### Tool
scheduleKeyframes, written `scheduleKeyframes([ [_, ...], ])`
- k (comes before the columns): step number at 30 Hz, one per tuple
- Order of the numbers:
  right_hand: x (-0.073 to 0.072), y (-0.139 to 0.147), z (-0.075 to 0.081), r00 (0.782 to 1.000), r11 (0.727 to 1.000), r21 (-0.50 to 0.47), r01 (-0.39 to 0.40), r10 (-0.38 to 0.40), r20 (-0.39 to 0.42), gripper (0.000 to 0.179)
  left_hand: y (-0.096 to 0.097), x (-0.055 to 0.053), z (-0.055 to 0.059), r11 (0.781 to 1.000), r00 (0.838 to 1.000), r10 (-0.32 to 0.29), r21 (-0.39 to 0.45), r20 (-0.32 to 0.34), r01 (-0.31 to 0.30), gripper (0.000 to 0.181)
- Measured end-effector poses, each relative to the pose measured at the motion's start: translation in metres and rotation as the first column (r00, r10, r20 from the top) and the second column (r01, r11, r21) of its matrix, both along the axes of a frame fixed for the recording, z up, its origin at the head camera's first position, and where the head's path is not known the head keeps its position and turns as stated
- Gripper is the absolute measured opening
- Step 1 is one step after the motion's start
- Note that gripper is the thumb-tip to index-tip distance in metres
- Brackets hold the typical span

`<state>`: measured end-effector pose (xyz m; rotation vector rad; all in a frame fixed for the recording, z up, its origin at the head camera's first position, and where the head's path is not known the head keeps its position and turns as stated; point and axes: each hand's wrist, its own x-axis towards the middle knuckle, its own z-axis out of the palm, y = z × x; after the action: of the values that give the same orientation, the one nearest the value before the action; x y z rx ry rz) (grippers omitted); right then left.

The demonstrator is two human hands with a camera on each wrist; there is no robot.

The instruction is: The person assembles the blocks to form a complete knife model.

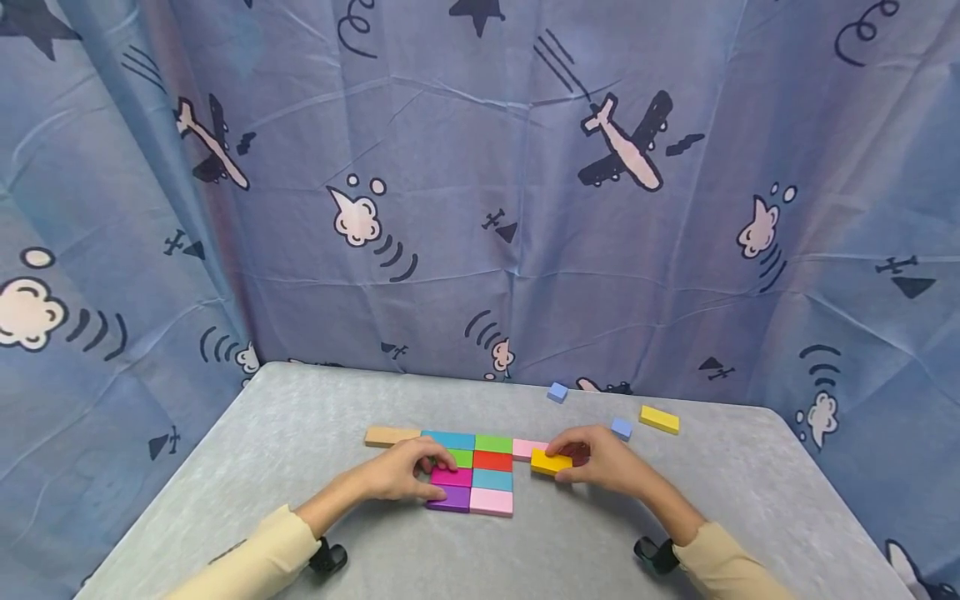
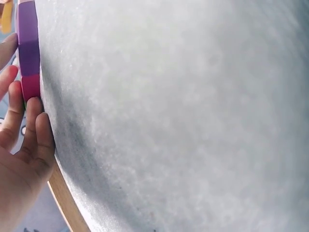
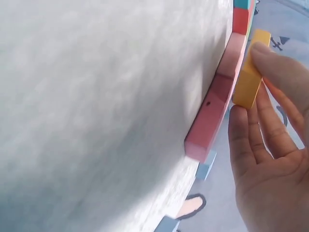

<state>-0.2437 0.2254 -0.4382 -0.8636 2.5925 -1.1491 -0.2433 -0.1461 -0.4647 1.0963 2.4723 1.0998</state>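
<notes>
My right hand (image 1: 600, 458) pinches a yellow-orange wooden block (image 1: 551, 462) between thumb and fingers. In the right wrist view this block (image 3: 252, 70) is held off the tabletop, near a pink block (image 1: 528, 450). Flat coloured blocks lie edge to edge: blue (image 1: 450, 440) and green (image 1: 493, 444) at the back, then red (image 1: 492, 461), light blue (image 1: 492, 480) and pink (image 1: 491, 502) on the right side. My left hand (image 1: 401, 471) touches the left side, by the magenta block (image 1: 452, 477) and purple block (image 1: 450, 499), its fingers fairly straight in the left wrist view.
A tan block (image 1: 392, 436) extends the back row leftward. Behind my right hand lie a yellow block (image 1: 660, 419) and two small blue blocks, one close by (image 1: 621, 429), one farther back (image 1: 557, 392). A patterned blue curtain (image 1: 450, 208) hangs behind the grey tabletop (image 1: 315, 400).
</notes>
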Motion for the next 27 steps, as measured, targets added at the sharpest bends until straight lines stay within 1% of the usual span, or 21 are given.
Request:
scheduleKeyframes([
  [6, -0.007, -0.012, -0.003, 1.000, 0.999, 0.012, -0.030, 0.030, 0.006, 0.028, 0.000, -0.001, -0.001, 1.000, 1.000, -0.016, 0.008, -0.021, 0.016, 0.031],
  [12, -0.012, -0.019, -0.006, 0.999, 0.999, 0.029, -0.041, 0.041, 0.011, 0.029, 0.000, -0.001, 0.001, 1.000, 1.000, -0.008, -0.001, 0.001, 0.008, 0.031],
  [18, -0.013, -0.025, -0.005, 0.999, 0.998, 0.041, -0.048, 0.047, 0.019, 0.030, 0.000, 0.000, 0.002, 1.000, 1.000, 0.010, -0.008, 0.026, -0.010, 0.031],
  [27, -0.013, -0.029, -0.006, 0.998, 0.998, 0.056, -0.032, 0.029, 0.047, 0.029, 0.000, 0.000, 0.000, 1.000, 1.000, 0.013, -0.024, 0.022, -0.012, 0.031],
])
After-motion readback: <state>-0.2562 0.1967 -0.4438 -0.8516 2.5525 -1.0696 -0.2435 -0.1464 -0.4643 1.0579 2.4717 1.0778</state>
